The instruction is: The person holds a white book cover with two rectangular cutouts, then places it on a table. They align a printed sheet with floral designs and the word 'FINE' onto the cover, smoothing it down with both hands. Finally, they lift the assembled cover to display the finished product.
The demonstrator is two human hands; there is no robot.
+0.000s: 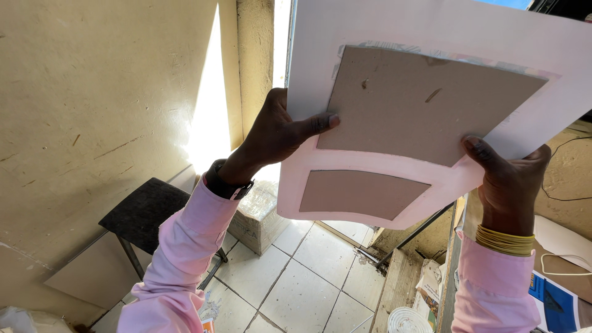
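Observation:
I hold up a large white sheet [394, 179] with two brown cardboard panels [425, 102] stuck on it, a big one above and a smaller one [361, 192] below. My left hand [277, 132] grips the sheet's left edge, thumb pressed on the front. My right hand [509, 176] pinches its right lower edge, thumb near the big panel's corner. The left wrist wears a dark watch, the right wrist yellow bangles. Both sleeves are pink.
A black stool [145, 209] stands by the yellow wall [92, 123] at left. A wrapped block [259, 216] sits on the white tiled floor [302, 271]. A white round container [404, 320], papers and a cable lie at lower right. Bright light comes through the doorway.

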